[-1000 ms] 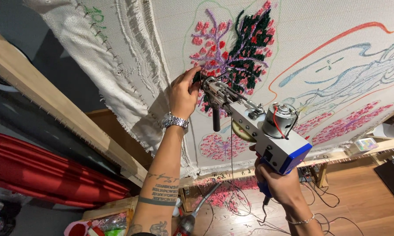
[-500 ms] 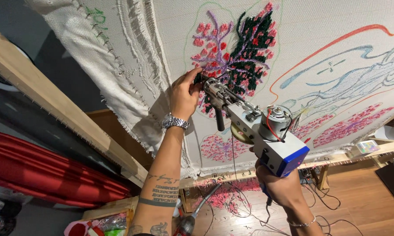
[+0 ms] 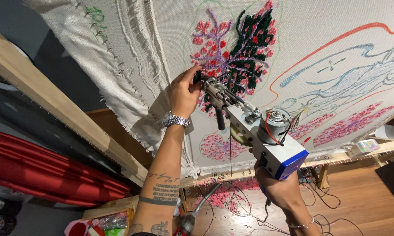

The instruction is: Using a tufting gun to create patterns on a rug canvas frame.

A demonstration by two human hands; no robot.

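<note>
steady the grey-and-blue tufting gun (image 3: 254, 131) with right fingers (image 3: 273, 185) wrapping its handle; left fingers (image 3: 192, 81) pinched narrow at the needle, bracing against the white stretched tufting cloth (image 3: 302, 26).

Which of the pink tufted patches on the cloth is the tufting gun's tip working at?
The upper pink cluster, mixed with purple and dark green yarn, where the left hand touches the cloth by the tufting gun. The other pink patches lie lower and to the right, away from the tip.
</note>
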